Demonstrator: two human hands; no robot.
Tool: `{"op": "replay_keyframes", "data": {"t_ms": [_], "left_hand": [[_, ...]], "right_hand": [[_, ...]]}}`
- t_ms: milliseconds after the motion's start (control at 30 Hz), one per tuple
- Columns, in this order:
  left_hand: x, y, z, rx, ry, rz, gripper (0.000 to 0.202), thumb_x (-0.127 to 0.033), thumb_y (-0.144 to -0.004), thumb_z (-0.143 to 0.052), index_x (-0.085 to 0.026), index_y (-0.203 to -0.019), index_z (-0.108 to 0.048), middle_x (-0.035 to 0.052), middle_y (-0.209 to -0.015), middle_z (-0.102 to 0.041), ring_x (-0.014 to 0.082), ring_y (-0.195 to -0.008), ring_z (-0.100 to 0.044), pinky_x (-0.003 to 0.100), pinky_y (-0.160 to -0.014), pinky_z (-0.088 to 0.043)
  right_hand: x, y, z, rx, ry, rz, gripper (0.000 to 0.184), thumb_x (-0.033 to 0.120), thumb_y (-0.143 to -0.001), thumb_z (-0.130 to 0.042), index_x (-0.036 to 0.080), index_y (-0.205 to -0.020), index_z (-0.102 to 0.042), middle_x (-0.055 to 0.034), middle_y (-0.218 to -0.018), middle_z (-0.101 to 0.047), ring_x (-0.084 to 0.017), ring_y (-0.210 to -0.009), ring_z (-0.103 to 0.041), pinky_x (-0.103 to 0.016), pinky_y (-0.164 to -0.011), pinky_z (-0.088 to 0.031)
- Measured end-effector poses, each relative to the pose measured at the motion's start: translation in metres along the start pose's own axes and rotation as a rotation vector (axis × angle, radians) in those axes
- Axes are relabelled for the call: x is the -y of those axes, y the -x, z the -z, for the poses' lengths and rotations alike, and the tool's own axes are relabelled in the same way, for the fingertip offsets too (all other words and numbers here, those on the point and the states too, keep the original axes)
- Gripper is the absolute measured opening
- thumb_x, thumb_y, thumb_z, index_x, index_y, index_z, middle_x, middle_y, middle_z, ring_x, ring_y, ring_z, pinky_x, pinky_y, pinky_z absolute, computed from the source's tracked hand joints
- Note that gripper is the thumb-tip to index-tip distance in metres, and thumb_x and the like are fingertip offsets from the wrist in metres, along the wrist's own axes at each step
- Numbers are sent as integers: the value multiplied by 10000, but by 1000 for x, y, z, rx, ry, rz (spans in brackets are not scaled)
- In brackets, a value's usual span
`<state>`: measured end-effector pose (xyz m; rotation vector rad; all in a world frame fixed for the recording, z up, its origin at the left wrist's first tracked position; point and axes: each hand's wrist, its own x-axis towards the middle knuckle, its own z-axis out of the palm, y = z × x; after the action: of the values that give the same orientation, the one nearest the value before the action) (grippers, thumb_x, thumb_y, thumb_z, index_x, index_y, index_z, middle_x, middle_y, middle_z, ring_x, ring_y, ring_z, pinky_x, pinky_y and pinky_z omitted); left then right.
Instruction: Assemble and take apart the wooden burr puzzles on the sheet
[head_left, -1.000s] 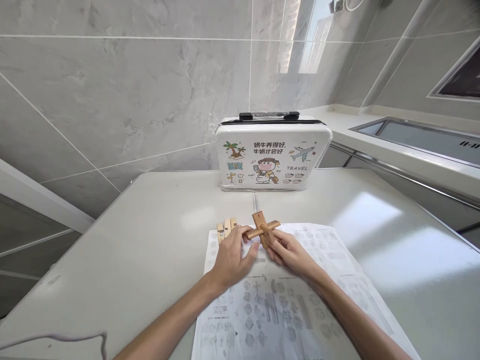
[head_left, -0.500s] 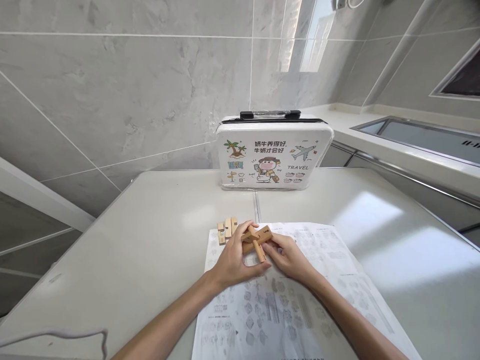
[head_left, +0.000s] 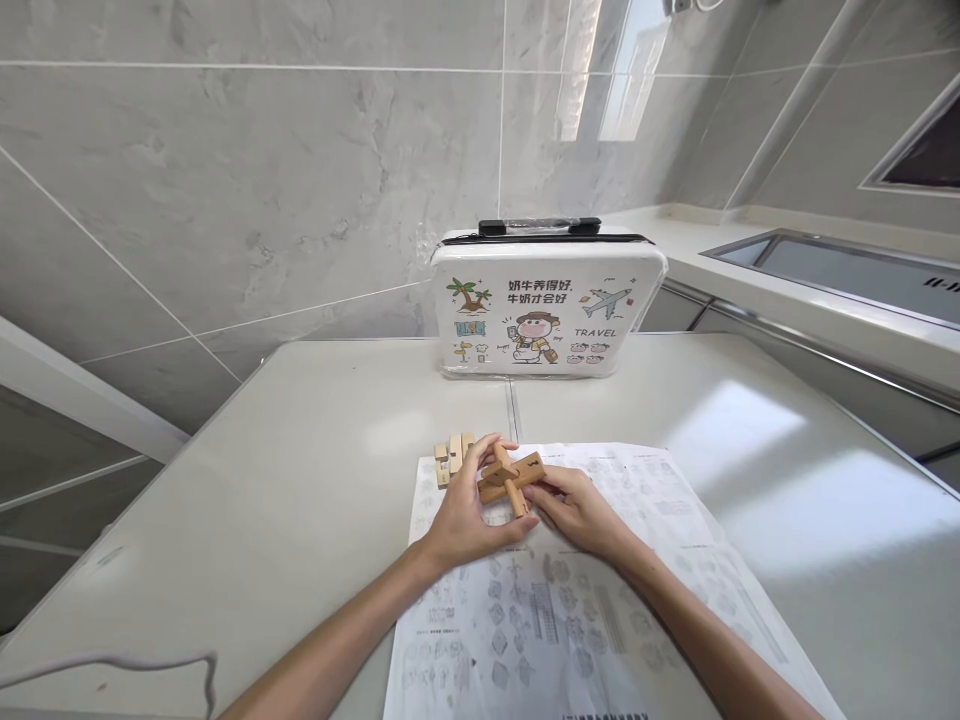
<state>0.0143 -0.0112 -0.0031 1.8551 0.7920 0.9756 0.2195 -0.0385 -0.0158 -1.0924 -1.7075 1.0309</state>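
Note:
Both of my hands hold a small wooden cross-shaped puzzle (head_left: 511,475) made of interlocked notched bars, just above a printed instruction sheet (head_left: 570,610). My left hand (head_left: 466,510) grips its left side with fingers curled round the bars. My right hand (head_left: 574,508) pinches its right side. A few loose wooden puzzle pieces (head_left: 451,455) lie on the table beside my left hand's fingertips, at the sheet's far left corner.
A white suitcase-shaped case (head_left: 546,305) with cartoon prints and a black handle stands upright at the back of the white table (head_left: 285,480), against the tiled wall. A counter with a steel sink (head_left: 840,265) runs along the right. A thin cable (head_left: 112,665) lies at the near left.
The puzzle, first held up as an upright cross, has been turned and lowered between my hands. Both hands have closed tighter round it; the loose pieces have stayed put.

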Motion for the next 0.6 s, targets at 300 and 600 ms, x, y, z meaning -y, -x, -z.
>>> {"op": "replay_keyframes", "data": {"t_ms": [300, 600], "left_hand": [[-7, -2, 3, 10, -52, 3, 902, -450, -699, -924, -292, -1464, -474, 105, -1371, -619, 301, -1212, -643, 464, -1050, -545], [-2, 1, -1, -31, -93, -127, 982, -365, -707, -946, -310, -1509, -382, 125, -1504, -544, 310, -1337, -586, 513, -1145, -497]], "right_hand": [[-1, 1, -1, -122, 165, -12, 201, 325, -995, -562, 214, -858, -659, -19, -731, -647, -175, -651, -532, -288, -613, -375], [0, -1, 0, -95, 102, -48, 181, 254, -954, -545, 220, -1013, -714, -18, -787, -681, -172, -662, -553, -281, -624, -413]]}}
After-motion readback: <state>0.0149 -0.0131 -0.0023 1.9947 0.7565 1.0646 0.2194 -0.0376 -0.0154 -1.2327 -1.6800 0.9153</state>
